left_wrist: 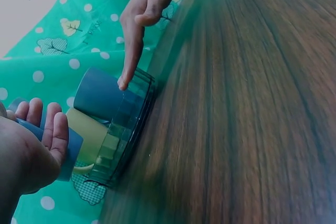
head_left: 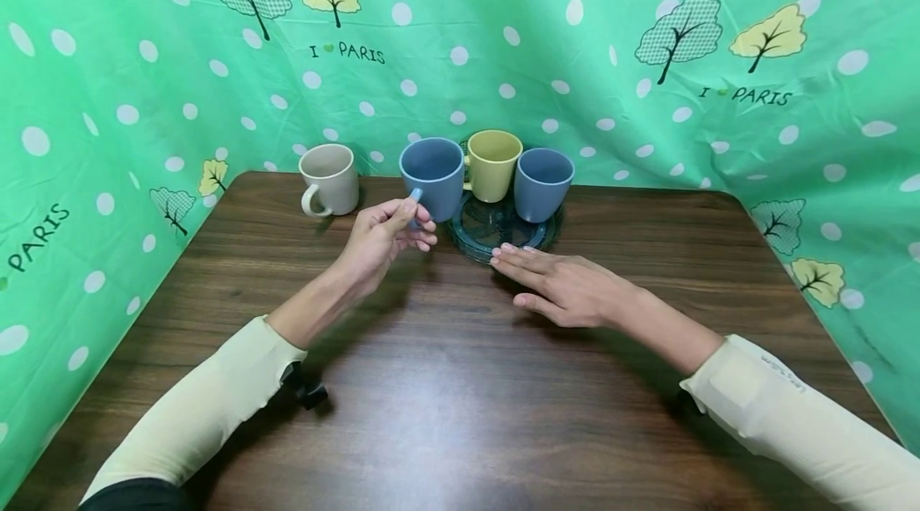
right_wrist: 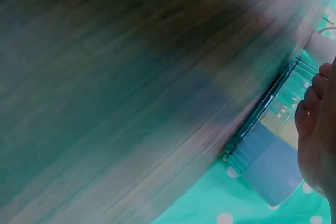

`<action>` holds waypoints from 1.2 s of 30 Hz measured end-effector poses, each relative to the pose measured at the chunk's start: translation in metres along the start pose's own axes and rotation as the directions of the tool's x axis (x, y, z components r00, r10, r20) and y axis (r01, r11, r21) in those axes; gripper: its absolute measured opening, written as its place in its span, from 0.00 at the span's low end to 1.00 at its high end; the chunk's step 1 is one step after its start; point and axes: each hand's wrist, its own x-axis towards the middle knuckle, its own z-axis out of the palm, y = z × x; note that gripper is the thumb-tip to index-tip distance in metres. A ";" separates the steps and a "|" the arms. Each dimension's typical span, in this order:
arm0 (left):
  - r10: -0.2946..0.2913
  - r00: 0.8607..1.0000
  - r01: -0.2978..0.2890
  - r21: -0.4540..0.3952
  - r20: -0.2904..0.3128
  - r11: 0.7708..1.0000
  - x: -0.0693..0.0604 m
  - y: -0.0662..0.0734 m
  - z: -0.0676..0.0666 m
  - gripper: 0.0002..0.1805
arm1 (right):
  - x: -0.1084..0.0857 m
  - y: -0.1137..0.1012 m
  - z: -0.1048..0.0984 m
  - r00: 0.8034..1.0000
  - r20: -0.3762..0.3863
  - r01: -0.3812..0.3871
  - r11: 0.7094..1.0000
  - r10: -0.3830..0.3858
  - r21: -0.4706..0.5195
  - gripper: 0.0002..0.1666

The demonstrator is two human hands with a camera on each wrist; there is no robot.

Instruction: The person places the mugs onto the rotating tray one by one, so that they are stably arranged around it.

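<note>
My left hand pinches the handle of a blue mug between thumb and fingers. In the left wrist view that mug hangs raised above the level of a round, clear teal glass dish, by its left side. Inside the dish stand a yellow mug, handle toward the left, and a second blue cup, whose handle is out of sight. With fingers extended, my right hand lies at the dish's near rim, fingertips at the glass; firm contact is hard to tell.
A light grey mug stands upright on the dark wooden table, left of the dish, its handle toward the front. Green polka-dot cloth hangs right behind the table's back edge and along both sides.
</note>
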 end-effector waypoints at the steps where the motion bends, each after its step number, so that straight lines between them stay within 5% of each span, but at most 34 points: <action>1: -0.001 1.000 0.001 0.000 0.003 1.000 0.001 0.000 0.001 0.18 | 0.000 0.000 0.000 1.000 0.000 -0.002 1.000 0.002 0.000 0.38; 20: 0.007 1.000 -0.007 -0.020 0.026 1.000 0.020 -0.014 0.019 0.17 | 0.008 -0.010 0.001 0.998 0.024 -0.057 0.998 0.058 -0.017 0.40; 36: -0.044 0.999 0.044 -0.012 0.017 0.999 0.031 -0.026 0.033 0.17 | 0.012 -0.015 0.003 0.998 0.010 -0.064 0.998 0.064 -0.019 0.40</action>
